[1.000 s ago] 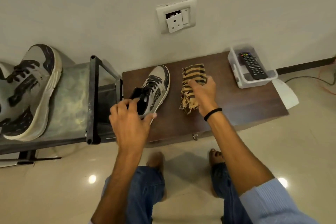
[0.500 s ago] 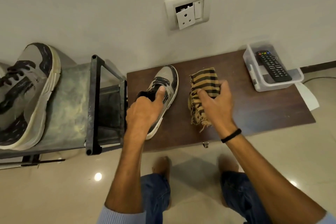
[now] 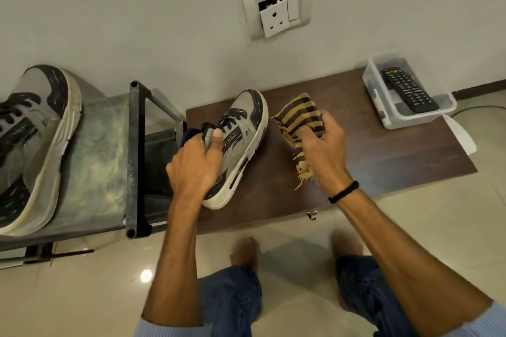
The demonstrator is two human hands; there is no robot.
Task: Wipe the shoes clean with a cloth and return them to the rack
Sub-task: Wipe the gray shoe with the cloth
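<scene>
Rack (image 3: 104,161): far left, carrying the second sneaker (image 3: 32,145), toe toward the wall.
Left hand (image 3: 191,169): fingers (image 3: 217,134) curled round the collar of the grey sneaker (image 3: 243,134), thumb pressed on the tongue.
Grey sneaker: resting on the table (image 3: 383,150) just right of the rack, heel end under the left hand.
Handling: probably light, stiff in the sole, soft in the upper — best held at the collar or heel, not the laces.
Striped cloth (image 3: 298,117): limp and fringed, just beside the toe.
Right hand (image 3: 325,150): fingers (image 3: 330,122) gripping the bunched cloth, fringe hanging below the palm.
Far right: remote control (image 3: 408,89) in a clear tub (image 3: 388,115).
</scene>
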